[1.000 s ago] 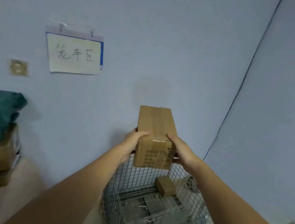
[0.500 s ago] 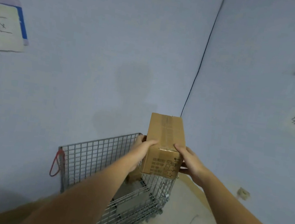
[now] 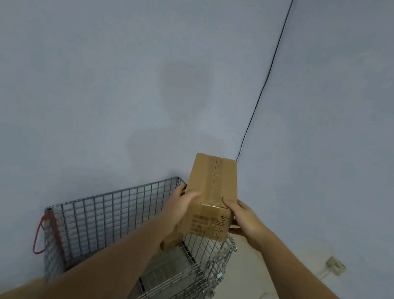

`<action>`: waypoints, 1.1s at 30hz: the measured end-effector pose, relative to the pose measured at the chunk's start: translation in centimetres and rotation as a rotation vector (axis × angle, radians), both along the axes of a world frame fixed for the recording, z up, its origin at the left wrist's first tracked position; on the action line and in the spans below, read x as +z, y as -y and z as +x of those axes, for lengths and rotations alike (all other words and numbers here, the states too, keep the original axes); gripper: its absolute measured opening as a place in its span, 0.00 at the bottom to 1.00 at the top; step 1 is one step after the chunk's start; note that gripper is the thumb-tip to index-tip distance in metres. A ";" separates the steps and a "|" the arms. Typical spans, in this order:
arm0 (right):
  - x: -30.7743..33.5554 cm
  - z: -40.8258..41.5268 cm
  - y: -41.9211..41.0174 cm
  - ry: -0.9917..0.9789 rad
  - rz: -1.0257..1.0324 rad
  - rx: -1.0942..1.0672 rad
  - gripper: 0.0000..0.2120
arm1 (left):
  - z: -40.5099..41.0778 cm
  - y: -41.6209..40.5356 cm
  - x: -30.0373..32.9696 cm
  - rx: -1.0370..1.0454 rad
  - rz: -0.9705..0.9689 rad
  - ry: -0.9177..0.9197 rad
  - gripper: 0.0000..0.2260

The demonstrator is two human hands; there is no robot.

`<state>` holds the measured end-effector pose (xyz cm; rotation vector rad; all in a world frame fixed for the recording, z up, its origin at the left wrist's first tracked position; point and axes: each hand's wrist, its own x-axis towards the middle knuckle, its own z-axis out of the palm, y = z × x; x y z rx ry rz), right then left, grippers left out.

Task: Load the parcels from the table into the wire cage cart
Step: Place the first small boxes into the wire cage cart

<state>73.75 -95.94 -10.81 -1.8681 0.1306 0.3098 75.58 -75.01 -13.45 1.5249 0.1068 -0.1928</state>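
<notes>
Compared with half a second ago, the wire cage cart sits closer and more directly under my arms, and the parcel has come over its far right corner. I judge the carry finished and the lowering due next.

My left hand wraps the parcel's left side at 9 o'clock, thumb over the top edge. The parcel is held above the cart, clear of the mesh. Its long axis runs away from me toward 12 o'clock, taped seam up, printed end face toward me. My right hand clamps the right side at 3 o'clock. A smaller box already lies inside, below.
</notes>
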 end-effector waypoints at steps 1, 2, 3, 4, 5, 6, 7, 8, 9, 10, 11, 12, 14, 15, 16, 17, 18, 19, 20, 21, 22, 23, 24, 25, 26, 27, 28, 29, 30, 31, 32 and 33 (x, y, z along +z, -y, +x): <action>-0.2 1.5 0.3 -0.011 -0.005 0.008 0.20 | 1.2 0.4 -0.2 0.002 -0.010 0.000 0.18; -0.4 3.0 0.5 -0.020 -0.008 0.015 0.19 | 2.4 0.8 -0.3 0.012 -0.027 -0.011 0.18; -0.7 4.5 0.7 -0.026 -0.003 0.019 0.19 | 3.6 1.2 -0.5 0.022 -0.041 -0.024 0.18; -0.8 6.1 0.9 -0.026 0.008 0.025 0.19 | 4.8 1.5 -0.5 0.027 -0.062 -0.034 0.17; -1.0 7.7 1.2 -0.021 0.019 0.036 0.19 | 6.2 1.7 -0.7 0.023 -0.109 -0.041 0.18; -1.1 9.3 1.4 -0.011 0.028 0.050 0.18 | 7.6 1.9 -0.8 0.035 -0.179 -0.054 0.20; -1.1 11.1 1.7 -0.003 0.037 0.064 0.18 | 8.9 2.0 -1.0 0.077 -0.240 -0.070 0.21; -1.2 12.8 2.0 0.000 0.053 0.074 0.18 | 10.0 2.0 -1.0 0.145 -0.273 -0.086 0.21; -1.4 14.7 2.2 0.005 0.079 0.090 0.18 | 11.2 1.9 -1.2 0.227 -0.271 -0.084 0.20; -1.6 16.6 2.4 0.006 0.106 0.111 0.19 | 12.3 1.9 -1.3 0.297 -0.251 -0.077 0.19; -1.9 18.5 2.5 -0.003 0.128 0.131 0.19 | 13.2 1.9 -1.5 0.350 -0.231 -0.079 0.18; -2.2 20.3 2.4 -0.020 0.140 0.151 0.19 | 14.2 1.9 -1.9 0.382 -0.208 -0.086 0.18; -3.2 23.3 1.8 -0.063 0.153 0.171 0.16 | 15.7 1.5 -3.0 0.384 -0.161 -0.139 0.24; -3.8 24.6 1.4 -0.089 0.171 0.166 0.15 | 16.2 1.2 -3.6 0.373 -0.177 -0.191 0.31; -4.5 25.8 0.9 -0.117 0.195 0.158 0.14 | 16.7 0.8 -4.3 0.365 -0.215 -0.248 0.38; -5.4 27.0 0.4 -0.145 0.217 0.151 0.13 | 17.2 0.3 -5.1 0.351 -0.241 -0.288 0.44; -6.3 28.2 -0.3 -0.173 0.233 0.146 0.13 | 17.8 -0.3 -5.8 0.340 -0.243 -0.300 0.47; -7.2 29.4 -1.0 -0.204 0.243 0.136 0.12 | 18.7 -0.9 -6.8 0.350 -0.227 -0.296 0.47; -8.1 30.4 -1.7 -0.236 0.247 0.123 0.13 | 19.5 -1.6 -7.8 0.393 -0.216 -0.291 0.47; -9.1 31.5 -2.5 -0.262 0.241 0.117 0.13 | 20.5 -2.3 -8.9 0.463 -0.207 -0.290 0.46; -10.1 32.6 -3.2 -0.280 0.227 0.130 0.14 | 21.5 -2.9 -10.0 0.535 -0.218 -0.290 0.44; -11.1 33.8 -3.9 -0.288 0.204 0.162 0.15 | 22.6 -3.6 -11.1 0.595 -0.239 -0.287 0.41; -12.2 35.0 -4.7 -0.283 0.172 0.201 0.17 | 23.7 -4.1 -12.3 0.639 -0.263 -0.281 0.39; -13.4 36.2 -5.3 -0.263 0.123 0.244 0.18 | 24.9 -4.7 -13.5 0.671 -0.270 -0.285 0.37; -14.5 37.3 -5.9 -0.237 0.076 0.282 0.20 | 26.0 -5.2 -14.6 0.696 -0.270 -0.290 0.36; -15.6 38.3 -6.4 -0.223 0.036 0.320 0.23 | 27.0 -5.5 -15.6 0.712 -0.265 -0.287 0.34; -16.7 39.2 -7.0 -0.241 -0.009 0.365 0.27 | 28.2 -5.9 -16.8 0.723 -0.249 -0.287 0.32; -17.9 40.3 -7.6 -0.275 -0.059 0.414 0.33 | 29.4 -6.2 -18.1 0.735 -0.218 -0.288 0.31; -19.0 41.1 -8.2 -0.304 -0.100 0.459 0.42 | 30.4 -6.4 -19.3 0.745 -0.180 -0.286 0.30; -20.3 41.9 -8.6 -0.336 -0.127 0.495 0.51 | 31.2 -6.6 -20.4 0.750 -0.143 -0.281 0.30; -21.5 42.8 -8.9 -0.366 -0.138 0.512 0.56 | 31.9 -6.8 -21.5 0.755 -0.105 -0.277 0.31; -22.7 43.4 -9.1 -0.405 -0.138 0.516 0.58 | 32.5 -6.8 -22.6 0.764 -0.064 -0.274 0.31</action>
